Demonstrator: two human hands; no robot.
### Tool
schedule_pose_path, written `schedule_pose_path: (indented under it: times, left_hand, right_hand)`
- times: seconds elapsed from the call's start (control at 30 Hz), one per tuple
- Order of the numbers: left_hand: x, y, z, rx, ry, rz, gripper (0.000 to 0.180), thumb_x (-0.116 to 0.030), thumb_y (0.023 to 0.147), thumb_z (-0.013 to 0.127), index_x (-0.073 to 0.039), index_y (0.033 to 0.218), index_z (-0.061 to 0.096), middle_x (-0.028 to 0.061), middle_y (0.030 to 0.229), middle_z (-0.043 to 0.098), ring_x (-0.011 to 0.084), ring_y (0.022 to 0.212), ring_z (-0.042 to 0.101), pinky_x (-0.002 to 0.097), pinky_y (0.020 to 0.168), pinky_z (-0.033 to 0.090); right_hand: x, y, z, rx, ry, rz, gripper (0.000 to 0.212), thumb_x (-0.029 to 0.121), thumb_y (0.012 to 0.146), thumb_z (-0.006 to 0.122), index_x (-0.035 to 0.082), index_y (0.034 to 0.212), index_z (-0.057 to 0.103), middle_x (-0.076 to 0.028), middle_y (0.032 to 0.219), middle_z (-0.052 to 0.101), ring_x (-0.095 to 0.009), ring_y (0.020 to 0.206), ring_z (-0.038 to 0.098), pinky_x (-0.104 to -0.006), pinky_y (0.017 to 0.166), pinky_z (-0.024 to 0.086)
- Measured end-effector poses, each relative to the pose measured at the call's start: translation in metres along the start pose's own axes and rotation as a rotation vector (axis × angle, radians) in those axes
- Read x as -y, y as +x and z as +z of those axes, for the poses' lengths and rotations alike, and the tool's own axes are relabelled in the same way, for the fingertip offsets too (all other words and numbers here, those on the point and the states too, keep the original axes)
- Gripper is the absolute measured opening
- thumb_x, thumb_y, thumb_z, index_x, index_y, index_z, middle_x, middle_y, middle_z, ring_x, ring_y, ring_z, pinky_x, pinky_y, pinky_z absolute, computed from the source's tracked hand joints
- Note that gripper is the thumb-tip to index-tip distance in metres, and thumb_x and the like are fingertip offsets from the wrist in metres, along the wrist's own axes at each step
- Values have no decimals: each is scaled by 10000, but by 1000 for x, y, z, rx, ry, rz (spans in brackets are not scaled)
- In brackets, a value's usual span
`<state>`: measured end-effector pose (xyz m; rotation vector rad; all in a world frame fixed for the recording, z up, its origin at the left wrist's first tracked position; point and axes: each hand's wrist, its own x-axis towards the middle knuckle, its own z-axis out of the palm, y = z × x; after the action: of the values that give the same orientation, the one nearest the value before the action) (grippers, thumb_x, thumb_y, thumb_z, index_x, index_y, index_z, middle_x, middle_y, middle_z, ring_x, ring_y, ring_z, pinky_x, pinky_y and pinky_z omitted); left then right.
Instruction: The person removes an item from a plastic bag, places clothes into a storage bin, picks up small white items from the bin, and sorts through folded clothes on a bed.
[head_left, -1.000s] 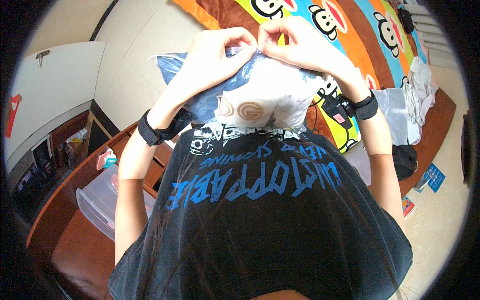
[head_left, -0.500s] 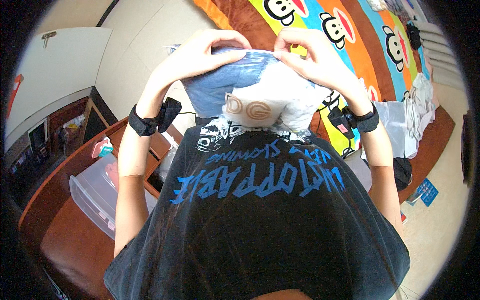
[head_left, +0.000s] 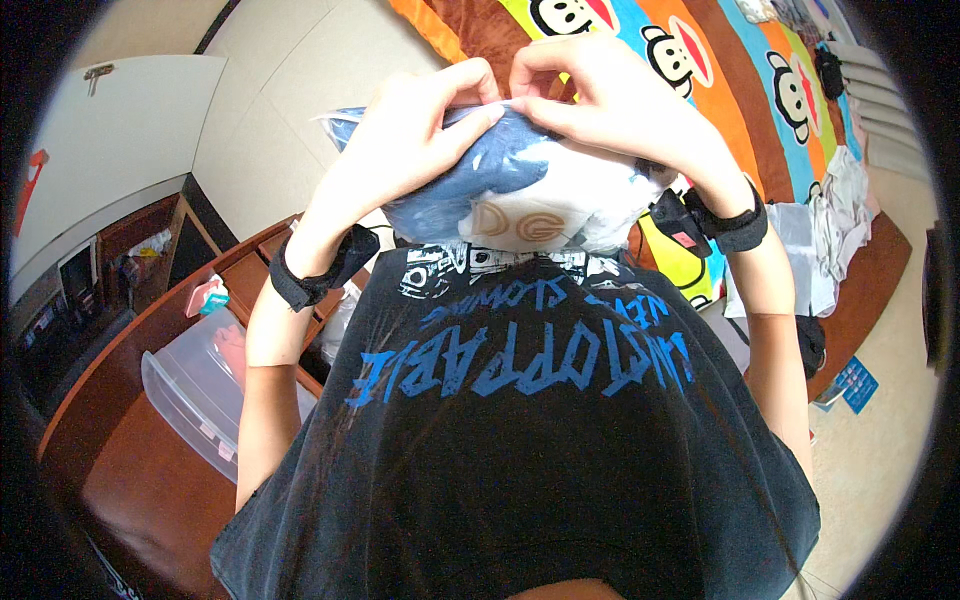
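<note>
A clear plastic zip bag [head_left: 600,205] hangs in front of my chest, with folded blue and white clothing [head_left: 455,185] showing through it. Both hands grip its top edge, close together near the middle. My left hand [head_left: 425,125] pinches the rim between thumb and bent fingers. Just right of it, my right hand [head_left: 600,95] pinches the same rim, thumb on the near side and fingers curled behind. The bag's left top corner [head_left: 335,125] sticks out past my left hand. Black bands circle both my wrists.
A bed with a striped cartoon blanket [head_left: 700,90] lies ahead and to the right. White garments [head_left: 835,235] and a clear bag [head_left: 785,250] rest at its right side. At left, a translucent plastic bin [head_left: 185,390] stands on a brown wooden surface [head_left: 130,470], near a white door panel [head_left: 130,130].
My hands have come closer together along the bag's top edge, the right one sliding left. More of the bag's left corner now shows, and the clothing inside has shifted slightly.
</note>
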<state>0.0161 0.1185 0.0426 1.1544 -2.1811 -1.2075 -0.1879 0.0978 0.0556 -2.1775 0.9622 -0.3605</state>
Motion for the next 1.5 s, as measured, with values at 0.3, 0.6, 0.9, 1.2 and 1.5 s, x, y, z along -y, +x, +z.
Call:
schedule_pose_path:
  times: [0.3, 0.6, 0.9, 1.2, 1.5]
  left_hand:
    - [19, 8, 1, 81, 11, 34, 198, -235, 852, 500, -40, 877, 530, 143, 692, 596, 260, 645, 606, 314, 595, 456]
    - [22, 15, -1, 104, 77, 62, 211, -219, 868, 479, -17, 854, 539, 143, 649, 553, 225, 591, 552, 307, 565, 429]
    - [28, 28, -15, 328, -109, 23, 164, -164, 851, 518, -4, 882, 531, 69, 702, 574, 103, 665, 517, 255, 640, 431]
    - [60, 38, -25, 575, -279, -58, 150, -192, 856, 542, -50, 848, 493, -9, 769, 531, 69, 705, 482, 214, 671, 416]
    - [60, 33, -22, 552, -247, -42, 110, -140, 878, 495, -42, 843, 461, -39, 744, 462, 39, 710, 405, 196, 653, 363]
  right_hand:
    - [-13, -9, 20, -120, 183, 79, 227, 244, 776, 578, 23, 817, 613, -122, 686, 604, -219, 641, 591, -307, 610, 457]
    - [-23, -8, 24, -106, 250, 144, 213, 247, 780, 592, 39, 817, 618, -90, 677, 604, -170, 624, 570, -282, 596, 439]
    - [-37, -6, 25, -31, 439, 186, 122, 175, 772, 617, 55, 797, 616, -9, 671, 587, -77, 653, 525, -239, 631, 421]
    - [-42, -7, 28, -4, 517, 179, 120, 154, 794, 602, 34, 793, 605, 3, 676, 573, -59, 662, 513, -219, 632, 420]
    - [-44, -5, 31, -4, 514, 162, 118, 149, 790, 609, 31, 788, 608, 6, 682, 573, -57, 665, 512, -217, 628, 422]
